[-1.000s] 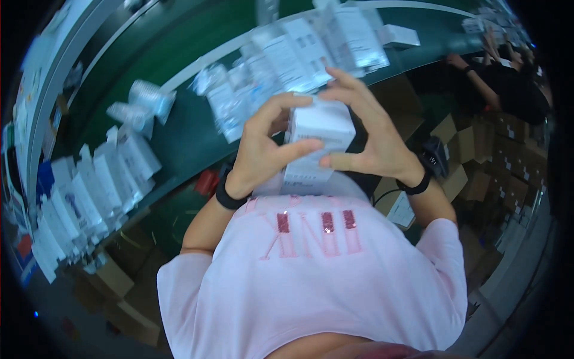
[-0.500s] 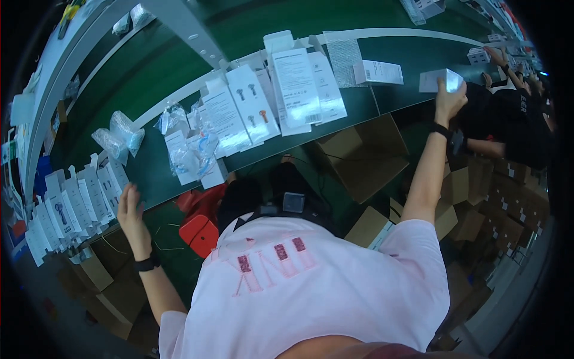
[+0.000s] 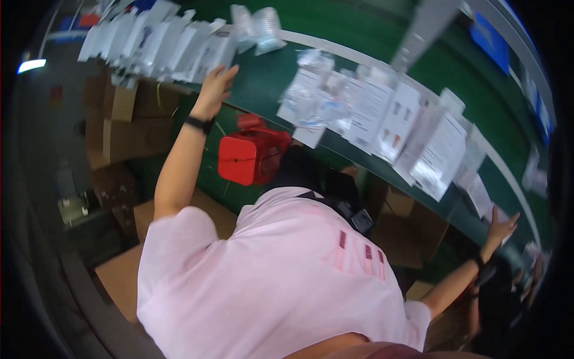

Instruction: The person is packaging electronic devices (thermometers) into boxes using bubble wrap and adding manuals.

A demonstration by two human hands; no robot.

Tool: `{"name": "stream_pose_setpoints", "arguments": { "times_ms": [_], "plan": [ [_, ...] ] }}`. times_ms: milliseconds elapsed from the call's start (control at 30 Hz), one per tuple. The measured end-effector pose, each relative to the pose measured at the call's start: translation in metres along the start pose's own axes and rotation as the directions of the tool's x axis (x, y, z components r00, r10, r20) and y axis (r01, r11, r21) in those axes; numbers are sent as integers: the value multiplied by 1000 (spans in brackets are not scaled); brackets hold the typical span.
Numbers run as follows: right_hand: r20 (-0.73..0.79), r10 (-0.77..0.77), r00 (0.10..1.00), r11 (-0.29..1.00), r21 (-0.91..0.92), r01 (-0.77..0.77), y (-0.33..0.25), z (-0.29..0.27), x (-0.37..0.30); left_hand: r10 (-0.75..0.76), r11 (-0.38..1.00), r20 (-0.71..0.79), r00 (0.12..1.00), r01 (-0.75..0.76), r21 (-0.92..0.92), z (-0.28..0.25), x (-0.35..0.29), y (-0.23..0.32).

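Currently left hand point(image 3: 213, 93) beside white cartons point(image 3: 210, 54), right hand point(image 3: 500, 231) near white box point(image 3: 478, 196); both hands' fingers point(image 3: 228, 76) spread.

The left hand point(image 3: 216, 90) is located at the near edge of the green tabletop point(image 3: 258, 87), fingers slightly spread, just beside the end of a row of white boxes point(image 3: 161, 48). Two bubble-wrap pouches point(image 3: 268, 30) lie near this end. Clear plastic bags point(image 3: 332, 107) and printed cartons point(image 3: 439, 152) occupy the middle section. The right hand point(image 3: 498, 232) is at the far right, near a small white carton point(image 3: 478, 194); contact cannot be determined. A red plastic object point(image 3: 239, 158) is located below the edge.
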State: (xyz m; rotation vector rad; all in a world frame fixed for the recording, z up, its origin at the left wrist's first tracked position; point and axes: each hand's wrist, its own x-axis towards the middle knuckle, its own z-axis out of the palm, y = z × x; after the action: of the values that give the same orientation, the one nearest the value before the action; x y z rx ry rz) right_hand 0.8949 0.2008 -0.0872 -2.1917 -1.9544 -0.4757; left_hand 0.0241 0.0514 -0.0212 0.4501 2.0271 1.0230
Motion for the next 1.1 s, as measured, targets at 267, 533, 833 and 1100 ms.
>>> {"name": "stream_pose_setpoints", "arguments": {
  "times_ms": [267,533,833,1100],
  "plan": [
    [59,22,998,695,716,-58,-279,-190,-6,381,698,-1,925,-287,657,34,213,-21],
    [49,-208,977,518,853,67,-458,-275,-75,380,827,-353,855,-143,544,95,210,-36],
    [-228,-480,847,179,920,349,-632,-275,-50,592,739,327,737,-334,-585,-12,41,-8],
    [-381,-665,642,-6,863,506,-680,-307,-49,498,278,749,436,738,-615,-56,-39,-10]
  ]
}}
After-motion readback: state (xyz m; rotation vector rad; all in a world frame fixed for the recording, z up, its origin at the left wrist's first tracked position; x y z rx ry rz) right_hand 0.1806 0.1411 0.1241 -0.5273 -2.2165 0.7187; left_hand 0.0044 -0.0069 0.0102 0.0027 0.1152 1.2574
